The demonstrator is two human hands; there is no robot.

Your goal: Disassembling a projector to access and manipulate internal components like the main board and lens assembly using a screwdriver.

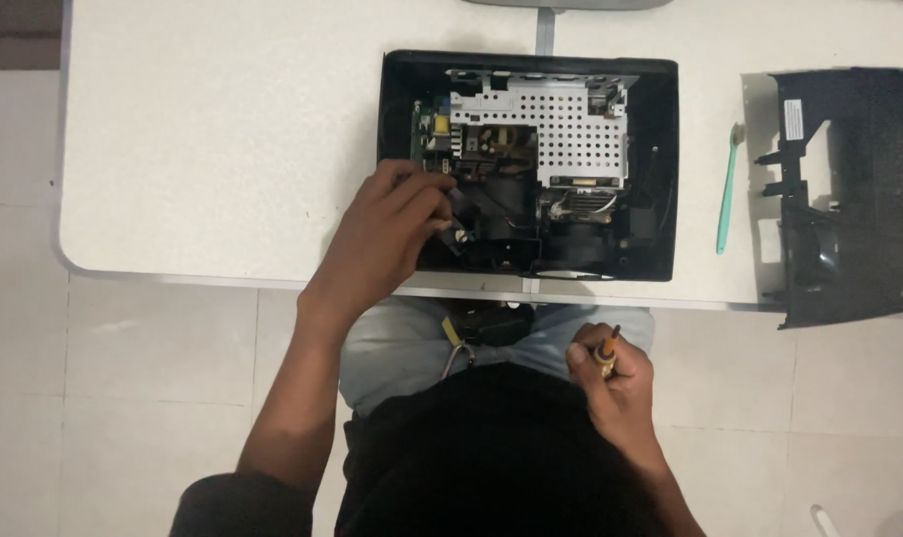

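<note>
A white desk (pixel 223 139) over pale floor tiles carries an opened black plastic device case (pixel 660 149) with its perforated metal shield exposed. The left hand (pixel 387 234) pinches together on parts at the case's near left corner. The right hand (pixel 610 383), near the lap, is clamped on a small orange-handled screwdriver (pixel 607 353).

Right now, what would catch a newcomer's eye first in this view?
The opened black device casing on the white table, with its perforated grey metal shield and circuit boards exposed. The left hand reaches into its lower left corner, while the right hand holds a small orange-handled screwdriver near the lap. A green toothbrush lies to the right, beside a removed black plastic cover.
</note>
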